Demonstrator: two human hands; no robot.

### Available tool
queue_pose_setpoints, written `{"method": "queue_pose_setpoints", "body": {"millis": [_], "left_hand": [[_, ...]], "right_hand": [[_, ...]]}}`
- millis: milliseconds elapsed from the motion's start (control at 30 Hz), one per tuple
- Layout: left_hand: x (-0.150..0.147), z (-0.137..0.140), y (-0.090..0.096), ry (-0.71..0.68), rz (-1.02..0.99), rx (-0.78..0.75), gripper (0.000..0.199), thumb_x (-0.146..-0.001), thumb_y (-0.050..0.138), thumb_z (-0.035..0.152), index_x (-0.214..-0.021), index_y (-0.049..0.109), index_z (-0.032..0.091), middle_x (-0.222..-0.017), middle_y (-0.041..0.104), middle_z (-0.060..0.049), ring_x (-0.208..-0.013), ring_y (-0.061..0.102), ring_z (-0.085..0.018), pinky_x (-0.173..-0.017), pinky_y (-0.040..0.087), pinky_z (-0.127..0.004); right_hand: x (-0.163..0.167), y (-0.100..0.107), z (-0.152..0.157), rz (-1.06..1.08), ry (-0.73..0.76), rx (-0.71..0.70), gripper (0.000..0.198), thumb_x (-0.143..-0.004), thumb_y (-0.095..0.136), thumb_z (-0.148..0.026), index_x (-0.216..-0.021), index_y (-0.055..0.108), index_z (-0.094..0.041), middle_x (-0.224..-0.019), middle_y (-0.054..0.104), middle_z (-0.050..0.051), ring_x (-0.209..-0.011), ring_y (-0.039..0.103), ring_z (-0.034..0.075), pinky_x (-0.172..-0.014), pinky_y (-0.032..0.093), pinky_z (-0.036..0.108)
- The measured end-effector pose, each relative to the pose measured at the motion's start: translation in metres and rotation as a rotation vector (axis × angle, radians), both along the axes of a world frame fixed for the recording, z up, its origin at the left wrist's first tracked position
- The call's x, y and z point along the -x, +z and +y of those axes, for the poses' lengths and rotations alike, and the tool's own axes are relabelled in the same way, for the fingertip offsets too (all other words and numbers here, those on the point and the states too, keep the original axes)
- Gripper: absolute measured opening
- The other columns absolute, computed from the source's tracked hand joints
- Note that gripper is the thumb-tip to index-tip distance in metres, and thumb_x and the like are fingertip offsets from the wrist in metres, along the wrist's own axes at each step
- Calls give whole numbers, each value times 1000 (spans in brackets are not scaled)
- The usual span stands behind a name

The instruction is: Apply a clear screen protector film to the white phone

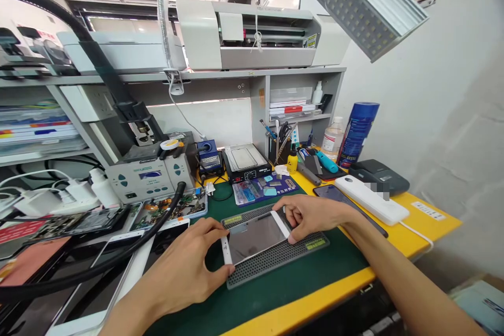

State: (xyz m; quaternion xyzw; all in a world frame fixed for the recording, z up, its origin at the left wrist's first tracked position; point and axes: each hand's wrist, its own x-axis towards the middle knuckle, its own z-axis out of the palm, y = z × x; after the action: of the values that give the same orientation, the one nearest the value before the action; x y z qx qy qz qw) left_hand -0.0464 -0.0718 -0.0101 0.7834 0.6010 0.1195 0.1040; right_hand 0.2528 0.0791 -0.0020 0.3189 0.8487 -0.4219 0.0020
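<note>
A white-framed phone screen (255,239) lies over a grey perforated mat (271,264) on the green work surface, its dark glass facing up. My left hand (192,257) grips its left end, thumb on the near corner and fingers at the far corner. At the opposite end my right hand (305,215) holds the white border between thumb and fingers, the other fingers curled. Whether a phone body sits under the glass, I cannot tell. Just behind the mat is a blue printed sheet (281,185) with small parts on it.
Several phones, one white (106,278), crowd the left side under a black hose (129,257). A grey control station (149,176) and a black heating plate (250,170) stand behind. On the right are a dark phone (348,205) and a white power strip (366,197).
</note>
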Motion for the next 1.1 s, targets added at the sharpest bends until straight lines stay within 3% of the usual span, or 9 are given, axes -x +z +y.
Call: {"method": "queue_pose_setpoints", "body": {"millis": [1100], "left_hand": [[-1,-1,5,-3,-24,23,43,-87,63,44,-125,65,24,-128,59,-6,-110,62,-26,-95,49,-34]], "right_hand": [[0,1,-2,2,-10,-3,85,-66,88,-47,-137,50,-20,-82,61,-3,-72,60,17,-59,41,25]]}}
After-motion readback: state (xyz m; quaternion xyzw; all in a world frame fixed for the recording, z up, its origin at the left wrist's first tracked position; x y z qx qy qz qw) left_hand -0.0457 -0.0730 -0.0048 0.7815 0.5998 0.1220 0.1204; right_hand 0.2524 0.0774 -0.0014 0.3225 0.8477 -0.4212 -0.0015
